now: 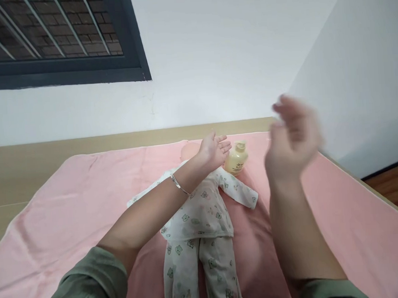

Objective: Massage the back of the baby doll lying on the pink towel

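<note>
My left hand [215,151] is palm up with its fingers spread, holding nothing, above the upper end of a doll in a white patterned top [203,211] and matching trousers [181,271]. The doll's head [188,150] is partly hidden behind my left forearm. Just right of my left fingertips stands a pale yellow pump bottle [236,158]. Raised at the right, my right hand [291,136] is blurred by motion, its fingers curled; whether it holds anything cannot be made out.
A pink blanket [64,206] lies under the doll and bottle on a light wooden surface [21,164]. White walls [213,53] rise behind and at the right. A dark-framed barred window [136,67] is at the upper left.
</note>
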A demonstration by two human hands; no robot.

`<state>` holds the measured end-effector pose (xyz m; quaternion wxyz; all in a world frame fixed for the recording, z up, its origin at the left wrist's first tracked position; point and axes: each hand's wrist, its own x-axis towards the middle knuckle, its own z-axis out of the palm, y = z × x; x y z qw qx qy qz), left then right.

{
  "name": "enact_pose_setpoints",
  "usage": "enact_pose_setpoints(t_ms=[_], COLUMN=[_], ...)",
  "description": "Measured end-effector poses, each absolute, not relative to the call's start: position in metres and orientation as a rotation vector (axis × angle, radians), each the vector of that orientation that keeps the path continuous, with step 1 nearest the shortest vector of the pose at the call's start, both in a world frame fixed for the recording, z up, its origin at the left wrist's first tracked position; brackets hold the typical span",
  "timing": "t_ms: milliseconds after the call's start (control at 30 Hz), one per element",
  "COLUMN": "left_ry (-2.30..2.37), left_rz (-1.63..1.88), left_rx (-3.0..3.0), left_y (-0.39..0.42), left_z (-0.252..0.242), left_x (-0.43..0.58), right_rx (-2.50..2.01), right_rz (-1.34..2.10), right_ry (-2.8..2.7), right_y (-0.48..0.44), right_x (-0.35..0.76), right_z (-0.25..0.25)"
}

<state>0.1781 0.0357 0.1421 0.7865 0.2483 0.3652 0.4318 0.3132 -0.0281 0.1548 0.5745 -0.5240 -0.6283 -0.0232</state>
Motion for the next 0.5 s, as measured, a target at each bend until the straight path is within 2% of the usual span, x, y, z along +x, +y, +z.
enact_pose_setpoints(t_ms=[133, 233, 500], left_ry=[0.637, 0.566, 0.566], left_rz=[0.959, 0.986, 1.055], left_rx=[0.391, 0.334, 0.230], left_y=[0.040, 0.039, -0.015], left_z=[0.138, 0.140, 0.139], left_x=[0.189, 0.190, 0.135], right_rx=[-1.585, -1.779, -1.813], right_rz=[0.145, 0.145, 0.117], right_ry=[-1.591, -1.723, -1.729], right_y=[0.005, 0.013, 0.008], right_x=[0.296, 0.284, 0.283], right_z=[0.131, 0.113, 0.105])
